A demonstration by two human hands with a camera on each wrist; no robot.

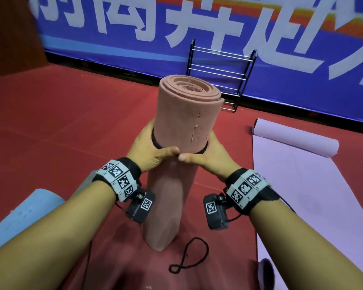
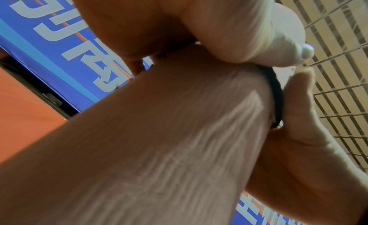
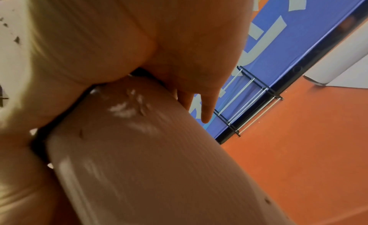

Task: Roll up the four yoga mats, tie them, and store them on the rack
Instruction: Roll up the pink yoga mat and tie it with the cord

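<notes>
Pink mat [image 1: 184, 126] rolled, upright at frame centre; my left hand [image 1: 153, 149] and right hand [image 1: 210, 155] curl round it, working black band [image 1: 155, 141] down. Purple mat [image 1: 302, 174] mostly flat, rack [image 1: 220, 74] bare.

The red floor [image 1: 61, 122] carries everything. A rolled pink mat [image 1: 184, 122] stands on end near the middle, and a loose black cord [image 1: 189, 258] lies just beside its base. A purple mat [image 1: 302, 174] lies partly unrolled to the right, a blue mat [image 1: 23, 216] at near left. A black rack [image 1: 220, 74] stands far off.
</notes>
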